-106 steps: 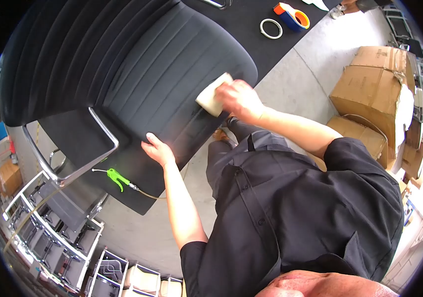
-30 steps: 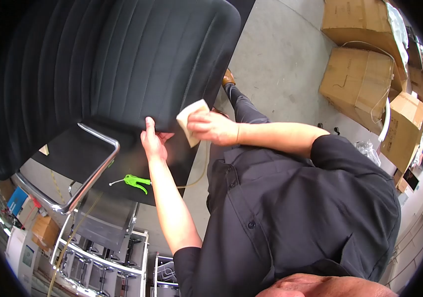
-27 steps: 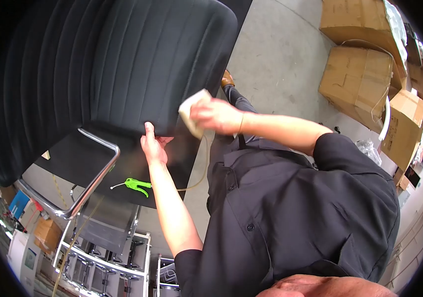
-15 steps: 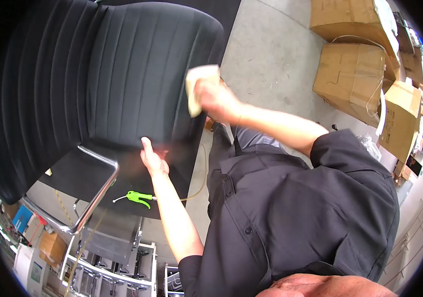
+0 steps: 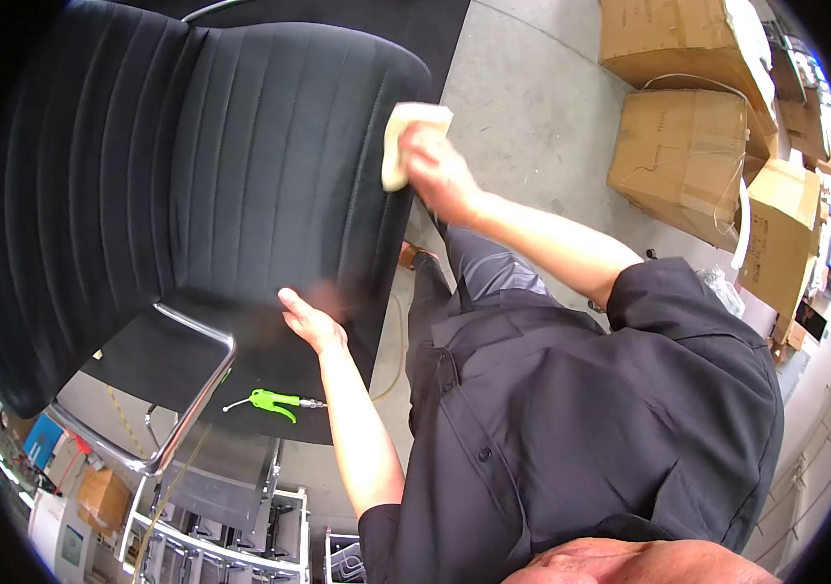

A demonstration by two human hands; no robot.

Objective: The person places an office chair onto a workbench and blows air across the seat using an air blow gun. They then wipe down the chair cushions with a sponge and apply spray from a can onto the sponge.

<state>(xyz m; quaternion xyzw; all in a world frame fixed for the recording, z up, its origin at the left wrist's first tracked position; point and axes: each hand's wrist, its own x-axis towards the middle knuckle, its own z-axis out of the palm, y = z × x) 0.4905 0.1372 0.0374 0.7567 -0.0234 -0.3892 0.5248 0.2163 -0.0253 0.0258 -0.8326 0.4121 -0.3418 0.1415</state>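
A black upholstered chair (image 5: 270, 156) with stitched ribs lies tipped toward me, its backrest (image 5: 75, 195) at the left and a chrome arm loop (image 5: 197, 380) on the near side. My right hand (image 5: 440, 175) is closed on a pale cream cloth (image 5: 398, 146), which lies against the seat's front edge. My left hand (image 5: 316, 323) is at the near side of the seat, its thumb against the edge; the other fingers are blurred and partly hidden. Below it, a bright green air blow gun (image 5: 274, 400) with a thin metal nozzle rests on the black surface.
Cardboard boxes (image 5: 678, 156) are stacked on the grey floor (image 5: 523, 107) at the right. A white-framed rack (image 5: 231, 545) with dark metal parts stands at the lower left. A thin hose (image 5: 396, 360) runs off from the blow gun.
My right hand has moved the cloth up and outward along the seat's front edge. My left hand stays at the same spot on the seat's side. The view has shifted slightly.
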